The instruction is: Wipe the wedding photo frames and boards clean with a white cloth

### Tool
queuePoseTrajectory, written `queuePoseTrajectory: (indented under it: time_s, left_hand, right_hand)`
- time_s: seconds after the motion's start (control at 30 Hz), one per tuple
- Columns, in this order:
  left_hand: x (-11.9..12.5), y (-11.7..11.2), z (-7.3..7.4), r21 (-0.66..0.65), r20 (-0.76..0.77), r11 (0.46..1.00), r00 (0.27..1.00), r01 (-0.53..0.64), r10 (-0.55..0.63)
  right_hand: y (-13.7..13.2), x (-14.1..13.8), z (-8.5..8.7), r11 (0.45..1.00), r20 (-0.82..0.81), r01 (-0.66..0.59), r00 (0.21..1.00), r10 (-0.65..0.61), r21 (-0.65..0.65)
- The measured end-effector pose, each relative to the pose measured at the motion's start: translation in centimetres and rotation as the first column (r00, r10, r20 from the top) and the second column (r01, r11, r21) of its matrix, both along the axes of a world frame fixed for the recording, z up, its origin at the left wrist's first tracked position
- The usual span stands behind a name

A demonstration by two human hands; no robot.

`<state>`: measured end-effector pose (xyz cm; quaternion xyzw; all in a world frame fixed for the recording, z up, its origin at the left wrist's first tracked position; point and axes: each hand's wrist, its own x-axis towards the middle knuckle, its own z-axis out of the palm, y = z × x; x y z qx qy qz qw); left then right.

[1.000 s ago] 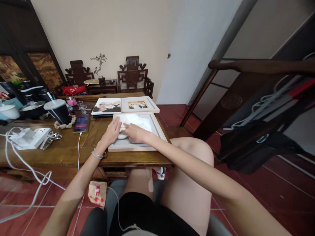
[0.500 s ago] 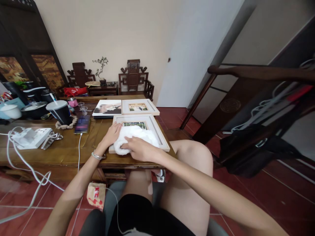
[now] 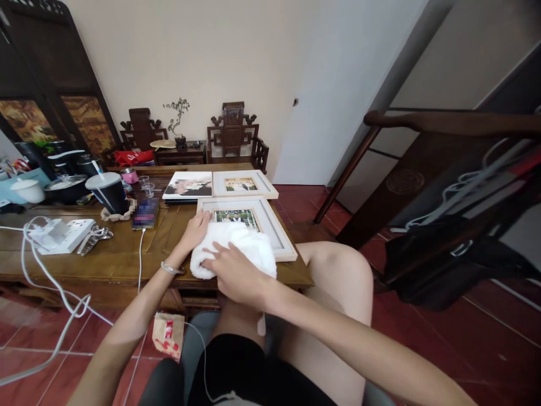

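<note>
You've dragged the cloth [image 3: 249,248] to the wooden surface's [image 3: 127,256] near edge, red tiles [image 3: 422,338] below; it lies fluffy and white under your flat-spread fingers [image 3: 216,255].

Fluffy white cloth [image 3: 240,245] on a pale wooden frame [image 3: 276,234] — its table [image 3: 118,256] glossy brown wood.
</note>
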<state>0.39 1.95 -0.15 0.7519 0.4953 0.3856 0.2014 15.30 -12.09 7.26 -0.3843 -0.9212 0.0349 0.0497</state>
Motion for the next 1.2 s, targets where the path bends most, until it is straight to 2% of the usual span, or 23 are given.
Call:
queuePoseTrajectory:
  time_s: [0.1,0.17,0.33,0.47,0.57,0.7,0.8,0.87,0.93,1.0,1.1,1.2]
  left_hand:
    - [0.1,-0.3,-0.2,0.064,-0.091,0.997,0.995,0.041,-0.035]
    - [0.2,-0.5,-0.3,0.074,-0.161,0.996,0.986,0.046,-0.034]
    - [0.1,-0.5,-0.5,0.061,-0.277,0.998,0.961,0.027,-0.009]
    - [0.0,-0.3,-0.8,0.075,-0.331,0.996,0.943,0.051,-0.024]
    - [0.0,-0.3,-0.7,0.069,-0.374,0.995,0.926,0.078,-0.047]
    - [-0.1,-0.1,-0.6,0.070,-0.391,0.992,0.918,0.102,-0.067]
    - [-0.4,0.6,-0.6,0.094,-0.379,0.990,0.924,0.101,-0.058]
    - [-0.7,1.1,-0.7,0.114,-0.375,0.988,0.926,0.103,-0.053]
    - [-0.9,1.4,-0.8,0.131,-0.367,0.985,0.928,0.112,-0.056]
    - [-1.1,1.5,-0.8,0.135,-0.362,0.984,0.930,0.118,-0.061]
    - [-1.1,1.3,-0.8,0.121,-0.369,0.986,0.928,0.110,-0.058]
    - [-0.9,1.0,-0.7,0.112,-0.381,0.990,0.924,0.083,-0.035]
  right_hand:
    - [0.4,1.4,-2.2,0.999,-0.016,0.035,0.999,-0.035,0.029]
    - [0.6,3.8,-2.5,0.996,0.006,0.093,0.996,-0.093,-0.010]
    - [0.6,10.7,-1.1,0.965,0.076,0.250,0.967,-0.245,-0.073]
    - [0.8,13.4,0.3,0.933,0.066,0.343,0.939,-0.337,-0.112]
    - [2.0,13.3,0.8,0.908,0.033,0.408,0.913,-0.406,-0.097]
    - [5.3,11.9,0.5,0.879,0.025,0.476,0.879,-0.475,-0.033]
    - [8.3,10.7,0.6,0.837,-0.007,0.543,0.839,-0.544,0.064]
    - [10.1,9.8,0.8,0.827,-0.039,0.539,0.840,-0.541,0.160]
    - [11.7,8.9,0.8,0.842,-0.027,0.477,0.873,-0.487,0.253]
    - [13.0,8.1,0.3,0.876,0.047,0.389,0.907,-0.418,0.286]
    - [14.0,7.5,-1.3,0.929,0.172,0.283,0.929,-0.327,0.237]
    - [13.1,7.9,-2.8,0.966,0.196,0.202,0.953,-0.232,0.163]
